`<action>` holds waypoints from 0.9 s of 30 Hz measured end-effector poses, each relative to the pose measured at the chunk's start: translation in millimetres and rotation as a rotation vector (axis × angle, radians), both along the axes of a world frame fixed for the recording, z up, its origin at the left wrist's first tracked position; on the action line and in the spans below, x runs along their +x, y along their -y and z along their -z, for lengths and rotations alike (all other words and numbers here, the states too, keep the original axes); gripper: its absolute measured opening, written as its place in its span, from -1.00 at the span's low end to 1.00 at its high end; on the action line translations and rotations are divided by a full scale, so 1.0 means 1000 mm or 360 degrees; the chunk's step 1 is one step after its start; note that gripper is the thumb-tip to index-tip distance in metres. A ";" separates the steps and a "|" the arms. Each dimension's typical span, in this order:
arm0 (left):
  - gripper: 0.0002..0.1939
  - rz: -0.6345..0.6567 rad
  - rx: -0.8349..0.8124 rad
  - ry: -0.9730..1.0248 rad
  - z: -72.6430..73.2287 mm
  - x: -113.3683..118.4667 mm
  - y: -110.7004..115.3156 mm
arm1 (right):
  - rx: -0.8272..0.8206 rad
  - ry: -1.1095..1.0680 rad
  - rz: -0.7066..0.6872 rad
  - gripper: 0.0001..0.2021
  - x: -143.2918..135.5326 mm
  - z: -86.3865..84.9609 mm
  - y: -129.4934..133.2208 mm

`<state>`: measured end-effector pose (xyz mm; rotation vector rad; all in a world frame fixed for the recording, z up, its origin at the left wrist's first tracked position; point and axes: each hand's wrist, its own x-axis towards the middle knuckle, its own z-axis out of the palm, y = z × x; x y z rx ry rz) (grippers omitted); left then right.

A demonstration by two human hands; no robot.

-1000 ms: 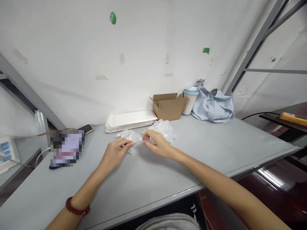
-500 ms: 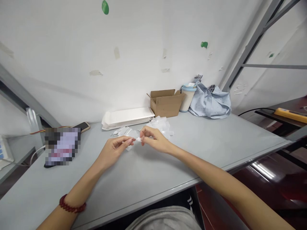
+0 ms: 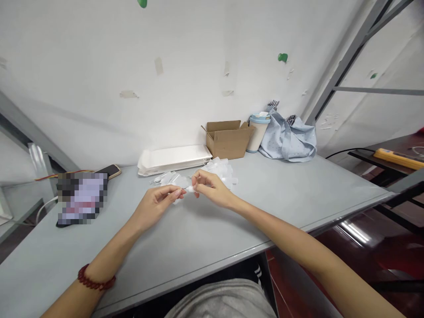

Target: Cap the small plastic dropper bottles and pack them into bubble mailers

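My left hand (image 3: 159, 202) is closed in a pinch on the thin end of a small white piece (image 3: 190, 189). My right hand (image 3: 212, 187) is closed too, thumb and fingers pinching that piece's other end. The piece is too small to name, and fingertips cover part of it. Just behind my hands lies a heap of clear plastic bags (image 3: 222, 170) on the grey table (image 3: 205, 238). More clear plastic pieces (image 3: 170, 179) lie behind my left hand.
A stack of white packets (image 3: 174, 158) lies against the wall, beside an open cardboard box (image 3: 230, 140). Further right stand a cup with a blue lid (image 3: 257, 132) and a light blue cloth bag (image 3: 288, 141). A phone (image 3: 112, 171) and a pixelated item (image 3: 82, 198) are at left.
The view has shifted slightly, so the scene sits a little higher and further left. Both hands keep their pinch, and the white piece stays between them.
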<state>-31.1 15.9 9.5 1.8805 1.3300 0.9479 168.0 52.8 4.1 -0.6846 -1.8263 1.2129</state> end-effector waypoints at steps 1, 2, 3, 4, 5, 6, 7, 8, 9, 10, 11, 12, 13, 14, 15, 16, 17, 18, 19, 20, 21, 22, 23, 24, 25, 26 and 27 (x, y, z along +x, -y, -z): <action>-0.62 -0.0002 -0.0005 0.0010 0.000 0.000 0.000 | -0.0014 -0.0009 -0.0002 -0.98 0.000 -0.001 0.000; -0.63 -0.0009 -0.0007 0.0020 0.000 0.001 0.000 | -0.0026 -0.0017 -0.0004 -0.98 0.000 -0.001 0.001; -0.63 -0.0015 -0.0008 0.0024 0.000 0.001 0.000 | -0.0035 -0.0027 -0.0006 -0.98 0.000 -0.002 0.001; -0.64 -0.0020 -0.0010 0.0024 0.000 0.002 0.000 | -0.0038 -0.0039 -0.0013 -0.98 0.000 -0.002 0.001; -0.64 -0.0022 -0.0012 0.0021 0.000 0.002 0.001 | -0.0038 -0.0048 -0.0019 -0.98 0.000 -0.002 0.001; -0.65 -0.0019 -0.0018 0.0019 -0.001 0.002 0.001 | -0.0036 -0.0054 -0.0027 -0.98 0.000 -0.002 0.001; -0.65 -0.0016 -0.0023 0.0018 -0.002 0.002 0.001 | -0.0035 -0.0060 -0.0033 -0.98 0.000 -0.002 0.001; -0.65 -0.0012 -0.0026 0.0017 -0.002 0.003 0.001 | -0.0035 -0.0065 -0.0036 -0.98 0.000 -0.002 0.001; -0.65 -0.0008 -0.0025 0.0015 -0.002 0.003 0.002 | -0.0035 -0.0070 -0.0039 -0.98 0.000 -0.002 0.000; -0.66 -0.0003 -0.0019 0.0008 -0.002 0.003 0.002 | -0.0038 -0.0075 -0.0041 -0.98 0.000 -0.002 0.000; -0.66 0.0002 -0.0011 -0.0003 -0.002 0.002 0.002 | -0.0041 -0.0081 -0.0044 -0.98 0.000 -0.002 0.000; -0.66 0.0007 -0.0004 -0.0017 -0.002 0.002 0.001 | -0.0045 -0.0087 -0.0049 -0.98 0.000 -0.002 0.000; -0.65 0.0012 0.0002 -0.0028 -0.002 0.002 0.001 | -0.0050 -0.0089 -0.0050 -0.98 0.000 -0.002 0.000; -0.65 0.0018 0.0007 -0.0035 -0.001 0.002 0.001 | -0.0055 -0.0088 -0.0048 -0.98 0.000 -0.002 0.000; -0.64 0.0021 0.0010 -0.0040 -0.001 0.002 0.001 | -0.0060 -0.0085 -0.0046 -0.98 0.000 -0.002 0.001; -0.64 0.0025 0.0008 -0.0042 -0.001 0.002 0.001 | -0.0066 -0.0081 -0.0043 -0.99 0.000 -0.003 0.001; -0.63 0.0029 0.0005 -0.0041 -0.001 0.001 0.001 | -0.0069 -0.0076 -0.0038 -0.99 0.000 -0.003 0.001; -0.63 0.0031 0.0000 -0.0039 -0.001 0.001 0.002 | -0.0072 -0.0069 -0.0035 -0.99 0.000 -0.003 0.001; -0.63 0.0031 -0.0004 -0.0038 -0.002 0.001 0.002 | -0.0075 -0.0062 -0.0034 -0.99 0.000 -0.003 0.001; -0.63 0.0034 -0.0007 -0.0039 -0.003 0.001 0.002 | -0.0075 -0.0054 -0.0034 -0.99 0.000 -0.003 0.001; -0.63 0.0039 -0.0009 -0.0039 -0.003 0.001 0.003 | -0.0071 -0.0044 -0.0034 -0.98 0.000 -0.003 0.001; -0.63 0.0044 -0.0009 -0.0039 -0.004 0.001 0.003 | -0.0065 -0.0032 -0.0032 -0.98 0.000 -0.004 0.001; -0.63 0.0049 -0.0007 -0.0043 -0.004 0.001 0.003 | -0.0056 -0.0021 -0.0030 -0.98 0.000 -0.004 0.001; -0.63 0.0055 -0.0004 -0.0052 -0.005 0.002 0.004 | -0.0045 -0.0009 -0.0031 -0.97 0.000 -0.004 0.002; -0.63 0.0061 0.0002 -0.0065 -0.005 0.002 0.004 | -0.0028 0.0010 -0.0031 -0.97 0.001 -0.004 0.002; -0.63 0.0068 0.0012 -0.0084 -0.005 0.002 0.004 | -0.0006 0.0038 -0.0024 -0.97 0.001 -0.005 0.002; -0.64 0.0081 0.0026 -0.0110 -0.005 0.003 0.004 | 0.0021 0.0076 -0.0012 -0.97 0.001 -0.005 0.002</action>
